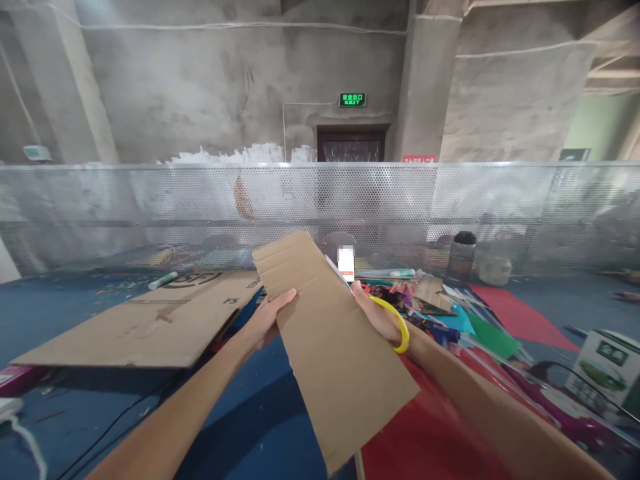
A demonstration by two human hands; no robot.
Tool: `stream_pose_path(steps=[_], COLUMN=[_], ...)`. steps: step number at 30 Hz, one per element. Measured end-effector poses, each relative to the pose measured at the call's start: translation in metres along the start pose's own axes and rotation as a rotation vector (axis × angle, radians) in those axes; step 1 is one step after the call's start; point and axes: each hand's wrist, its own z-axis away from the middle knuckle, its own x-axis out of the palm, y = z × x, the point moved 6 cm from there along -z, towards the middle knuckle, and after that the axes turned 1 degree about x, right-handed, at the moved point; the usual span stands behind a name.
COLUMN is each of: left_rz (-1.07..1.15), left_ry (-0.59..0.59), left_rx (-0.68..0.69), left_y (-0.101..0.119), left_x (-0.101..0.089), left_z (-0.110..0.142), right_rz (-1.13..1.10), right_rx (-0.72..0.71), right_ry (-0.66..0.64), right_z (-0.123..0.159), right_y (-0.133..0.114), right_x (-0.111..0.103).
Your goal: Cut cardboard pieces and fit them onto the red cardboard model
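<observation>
A long piece of brown cardboard (335,347) is held up at a tilt over the table. My left hand (270,317) grips its left edge, thumb on the near face and fingers out of sight behind. At the right edge, my right hand (377,313) is closed on scissors with a yellow handle (403,333). The scissors' pale blades point up and away along the cardboard's right edge, partly hidden by it. Whether the blades are apart or together I cannot tell.
On the blue table, a large flat cardboard sheet (150,327) lies left. Red paper (425,427) lies below my right arm. Coloured paper and scraps (430,293) are heaped right, near a dark-lidded bottle (461,257) and a white-green box (603,373). A perforated metal screen (200,200) stands behind.
</observation>
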Motion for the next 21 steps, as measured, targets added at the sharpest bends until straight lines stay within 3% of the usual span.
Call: stream_pose_path(steps=[11,15,21], left_rz=[-0.011,-0.031,-0.040], left_ry=[-0.018,-0.013,-0.031], left_rx=[0.009,0.020,-0.031], left_y=[0.0003,-0.0007,-0.0029], left_x=[-0.0018,-0.0046,0.0029], left_z=[-0.0007,-0.0021,0.0022], right_rz=[0.037,0.002,-0.023], right_rx=[-0.001,0.023,0.008], right_ry=[0.024,-0.022,-0.023], right_z=[-0.0011,-0.0051,-0.0065], right_y=[0.0013,0.0051,0.0056], right_x=[-0.0003,-0.0005,-0.0018])
